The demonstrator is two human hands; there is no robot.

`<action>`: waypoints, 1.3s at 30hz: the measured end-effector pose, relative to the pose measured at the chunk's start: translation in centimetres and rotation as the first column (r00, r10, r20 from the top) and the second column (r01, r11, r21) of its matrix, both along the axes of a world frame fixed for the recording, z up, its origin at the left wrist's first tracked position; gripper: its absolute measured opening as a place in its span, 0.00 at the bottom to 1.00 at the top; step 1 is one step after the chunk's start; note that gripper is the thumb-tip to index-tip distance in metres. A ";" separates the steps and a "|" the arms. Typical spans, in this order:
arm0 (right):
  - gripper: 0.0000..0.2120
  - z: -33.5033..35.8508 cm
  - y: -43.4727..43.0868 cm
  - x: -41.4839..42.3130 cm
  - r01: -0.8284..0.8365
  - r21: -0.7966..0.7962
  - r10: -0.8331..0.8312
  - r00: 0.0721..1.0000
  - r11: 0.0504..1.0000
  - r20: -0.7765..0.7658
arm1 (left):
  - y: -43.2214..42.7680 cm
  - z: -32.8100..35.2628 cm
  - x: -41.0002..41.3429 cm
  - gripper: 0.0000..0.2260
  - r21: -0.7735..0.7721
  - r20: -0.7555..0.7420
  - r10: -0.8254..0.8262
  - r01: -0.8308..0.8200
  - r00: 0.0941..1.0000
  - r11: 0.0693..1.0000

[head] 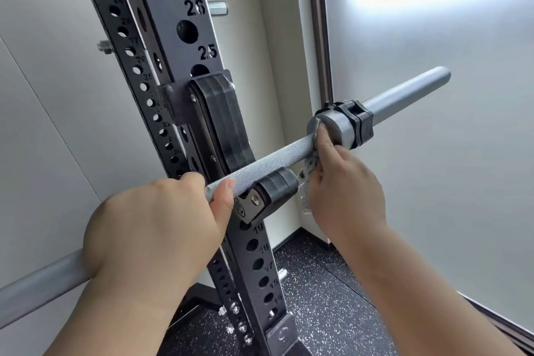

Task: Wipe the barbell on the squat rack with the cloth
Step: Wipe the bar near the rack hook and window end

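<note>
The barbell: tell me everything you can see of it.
The barbell is a grey metal bar, knurled along its grip, slanting up to the right, resting in the rack's black hook. Its sleeve carries a black clamp and no plates. The left hand grips it; the right hand holds a grey cloth against it by the sleeve's shoulder.

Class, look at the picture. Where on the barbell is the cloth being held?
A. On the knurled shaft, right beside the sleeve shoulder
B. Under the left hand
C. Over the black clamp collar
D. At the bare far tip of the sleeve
A: the right hand presses the cloth against the knurled shaft of the barbell, right up against the sleeve shoulder, while the left hand grips bare shaft.
</note>
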State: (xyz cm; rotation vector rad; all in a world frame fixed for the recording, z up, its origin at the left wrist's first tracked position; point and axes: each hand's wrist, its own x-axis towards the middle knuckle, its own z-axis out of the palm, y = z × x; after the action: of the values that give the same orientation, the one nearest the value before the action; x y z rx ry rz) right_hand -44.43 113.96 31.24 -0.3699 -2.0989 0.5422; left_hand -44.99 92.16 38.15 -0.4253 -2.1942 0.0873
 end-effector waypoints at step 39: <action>0.34 1.5 0.5 2.1 -0.036 -0.090 0.051 0.984 0.995 0.168 | -0.4 1.7 1.3 0.22 -0.106 0.220 0.036 -0.013 0.975 0.994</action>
State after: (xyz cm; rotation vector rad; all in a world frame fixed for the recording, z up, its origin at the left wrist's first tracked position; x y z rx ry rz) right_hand -42.38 114.44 32.73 -0.4341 -2.2572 0.6486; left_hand -43.72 91.79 39.82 -0.4865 -2.4227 0.1760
